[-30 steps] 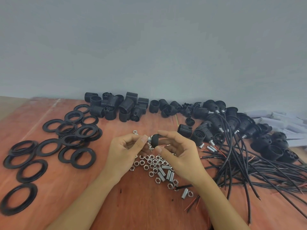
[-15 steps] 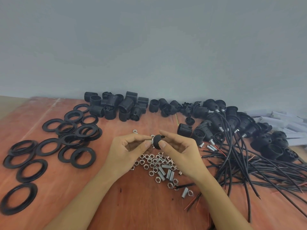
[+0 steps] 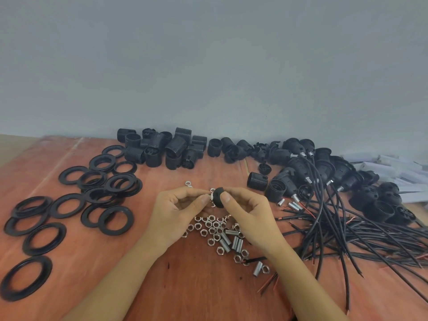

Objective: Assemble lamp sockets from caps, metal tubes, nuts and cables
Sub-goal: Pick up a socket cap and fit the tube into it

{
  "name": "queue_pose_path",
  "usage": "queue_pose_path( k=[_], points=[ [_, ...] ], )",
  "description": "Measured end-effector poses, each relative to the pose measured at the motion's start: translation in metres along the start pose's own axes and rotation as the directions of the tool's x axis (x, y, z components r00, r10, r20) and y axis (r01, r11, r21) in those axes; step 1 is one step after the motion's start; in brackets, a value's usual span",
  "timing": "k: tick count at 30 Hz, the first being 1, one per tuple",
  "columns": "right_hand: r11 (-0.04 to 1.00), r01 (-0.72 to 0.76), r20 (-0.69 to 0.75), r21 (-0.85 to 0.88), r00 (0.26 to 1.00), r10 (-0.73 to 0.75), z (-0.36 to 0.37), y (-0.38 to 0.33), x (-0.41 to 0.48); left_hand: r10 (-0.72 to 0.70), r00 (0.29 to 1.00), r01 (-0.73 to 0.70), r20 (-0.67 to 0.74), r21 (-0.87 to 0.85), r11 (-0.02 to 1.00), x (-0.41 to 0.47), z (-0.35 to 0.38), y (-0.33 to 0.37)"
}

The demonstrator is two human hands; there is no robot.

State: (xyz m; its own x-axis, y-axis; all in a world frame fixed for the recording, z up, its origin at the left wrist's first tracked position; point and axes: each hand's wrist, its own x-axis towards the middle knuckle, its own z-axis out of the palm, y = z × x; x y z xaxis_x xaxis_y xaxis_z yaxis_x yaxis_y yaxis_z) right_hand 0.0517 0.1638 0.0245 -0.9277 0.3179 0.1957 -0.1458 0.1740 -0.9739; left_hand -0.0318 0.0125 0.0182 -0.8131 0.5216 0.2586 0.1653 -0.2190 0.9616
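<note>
Two bare hands meet above a reddish wooden table (image 3: 185, 290), seen from above by a head-worn camera.

The right hand (image 3: 252, 212) grasps a small black cap (image 3: 218, 197) between thumb and fingers, just above the middle of the table. The left hand (image 3: 176, 209) pinches a small silvery part (image 3: 211, 196) between thumb and forefinger and holds it against the cap's left side. We think it is a nut or the end of a metal tube, but it is too small to tell which.

Compared with a second ago, the cap has hardly shifted. The right thumb has moved round onto its near face, and the left fingertips have closed in until the metal part touches the cap. We judge that the metal fitting is being threaded into this cap, an early step for this socket.

Below the hands lie loose nuts (image 3: 210, 225) and short metal tubes (image 3: 235, 242). Black cables (image 3: 347, 230) with sockets fitted sprawl to the right. Black rings (image 3: 92, 193) lie to the left, and threaded socket bodies (image 3: 162, 149) along the wall.

We can read no brand, label or writing anywhere.
</note>
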Motion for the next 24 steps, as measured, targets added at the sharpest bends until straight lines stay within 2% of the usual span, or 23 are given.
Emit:
queue_pose_path(
  k=[4,9,12,16,19,22,24],
  points=[
    [0.997,0.032,-0.031,-0.07,0.999,-0.034,0.001,0.002,-0.001,0.027,0.999,-0.027,0.023,0.014,1.0,-0.003,0.003,0.001],
    [1.0,-0.02,-0.053,-0.023,0.998,0.019,0.006,0.0,-0.001,0.089,0.994,-0.095,0.064,0.094,0.991,-0.005,0.001,0.001],
    [0.992,-0.125,-0.058,-0.01,0.991,0.124,0.011,-0.006,-0.002,0.117,0.989,-0.129,0.09,0.132,0.983,-0.007,0.002,0.001],
    [0.973,-0.21,-0.055,-0.099,0.977,0.205,0.005,-0.007,-0.002,0.132,0.985,-0.148,0.107,0.154,0.977,-0.007,0.003,0.0],
    [0.983,-0.165,0.006,-0.076,0.986,0.166,-0.006,-0.01,0.0,0.114,0.989,-0.127,0.096,0.135,0.983,-0.006,0.003,0.002],
    [0.991,-0.129,0.156,0.038,0.98,0.121,-0.012,-0.016,-0.001,0.101,0.994,-0.105,0.051,0.075,0.992,-0.003,0.0,0.003],
    [0.989,-0.151,0.123,0.013,0.981,0.148,-0.008,-0.015,-0.002,0.096,0.994,-0.098,0.051,0.053,0.994,-0.003,0.0,0.003]
  ],
)
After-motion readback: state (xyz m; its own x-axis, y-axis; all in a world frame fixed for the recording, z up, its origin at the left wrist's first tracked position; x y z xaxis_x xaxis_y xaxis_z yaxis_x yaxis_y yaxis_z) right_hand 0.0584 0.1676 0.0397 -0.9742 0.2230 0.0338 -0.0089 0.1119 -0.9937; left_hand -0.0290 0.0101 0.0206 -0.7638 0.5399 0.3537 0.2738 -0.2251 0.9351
